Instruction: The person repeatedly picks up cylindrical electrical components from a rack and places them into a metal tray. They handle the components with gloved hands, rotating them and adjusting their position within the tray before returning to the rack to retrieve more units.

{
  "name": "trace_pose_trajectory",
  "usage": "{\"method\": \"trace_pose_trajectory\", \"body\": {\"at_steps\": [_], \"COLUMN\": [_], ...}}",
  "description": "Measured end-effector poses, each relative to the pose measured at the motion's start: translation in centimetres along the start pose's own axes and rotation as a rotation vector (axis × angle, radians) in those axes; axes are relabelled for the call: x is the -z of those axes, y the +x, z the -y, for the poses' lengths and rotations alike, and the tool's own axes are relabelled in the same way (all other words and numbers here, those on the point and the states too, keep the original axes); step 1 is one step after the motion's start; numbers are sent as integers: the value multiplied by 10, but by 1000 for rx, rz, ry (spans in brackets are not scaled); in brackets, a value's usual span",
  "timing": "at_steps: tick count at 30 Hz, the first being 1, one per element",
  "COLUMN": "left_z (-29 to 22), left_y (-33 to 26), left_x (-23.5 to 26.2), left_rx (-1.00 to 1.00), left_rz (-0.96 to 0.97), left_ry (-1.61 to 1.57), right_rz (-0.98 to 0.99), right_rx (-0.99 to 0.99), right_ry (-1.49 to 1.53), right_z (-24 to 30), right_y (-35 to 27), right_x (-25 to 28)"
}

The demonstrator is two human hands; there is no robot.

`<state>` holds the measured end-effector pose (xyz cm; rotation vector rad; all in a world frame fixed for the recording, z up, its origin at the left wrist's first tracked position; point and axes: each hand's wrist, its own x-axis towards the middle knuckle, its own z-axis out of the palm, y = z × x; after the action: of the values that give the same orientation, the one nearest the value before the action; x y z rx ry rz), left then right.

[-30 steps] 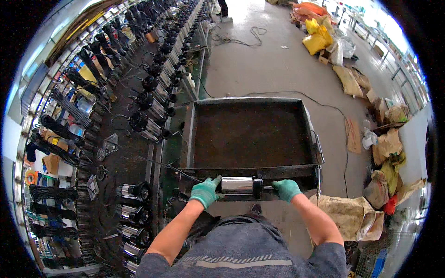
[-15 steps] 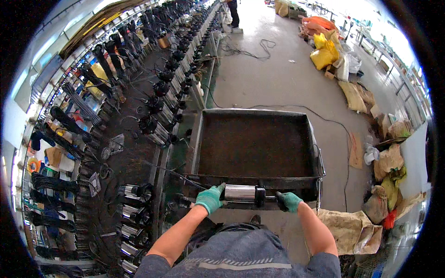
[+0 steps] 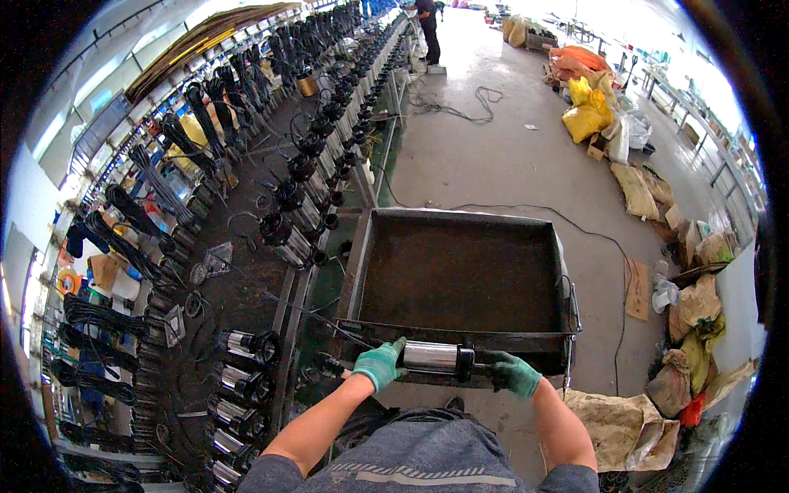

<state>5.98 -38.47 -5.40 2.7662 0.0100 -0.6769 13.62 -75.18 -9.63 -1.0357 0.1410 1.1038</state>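
I hold a shiny metal cylinder with a black end (image 3: 437,358) level in front of me, just over the near rim of a large dark metal cart tray (image 3: 460,220). My left hand (image 3: 378,363), in a green glove, grips the silver end. My right hand (image 3: 514,374), also green-gloved, grips the black end. A thin black cable runs from the cylinder's left end toward the bench. The tray's inside is bare and rusty brown.
A long bench (image 3: 246,271) on my left carries rows of similar silver cylinders (image 3: 246,347) and black cable coils (image 3: 156,189). Sacks and bags (image 3: 612,419) lie on the concrete floor at right. Another person (image 3: 427,29) stands far down the aisle.
The view has tilted so the tray and bench sit lower and closer. My hands keep the same grip on the cylinder, which stays at the tray's near rim.
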Motion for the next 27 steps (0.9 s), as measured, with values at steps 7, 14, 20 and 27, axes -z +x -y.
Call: {"method": "trace_pose_trajectory", "body": {"at_steps": [7, 14, 20, 27], "left_z": [-3, -3, 4, 2], "left_y": [3, 0, 7, 7], "left_x": [1, 4, -7, -8], "left_rx": [-2, 18, -16, -11], "left_rz": [14, 33, 9, 16], "left_ry": [5, -32, -49, -63], "right_rz": [-301, -105, -88, 21], "right_rx": [-166, -170, -173, 57], "right_ry": [-1477, -875, 80, -228], "right_z": [-26, 5, -9, -8], "right_y": [47, 5, 8, 10], "right_x": [39, 8, 22, 20]}}
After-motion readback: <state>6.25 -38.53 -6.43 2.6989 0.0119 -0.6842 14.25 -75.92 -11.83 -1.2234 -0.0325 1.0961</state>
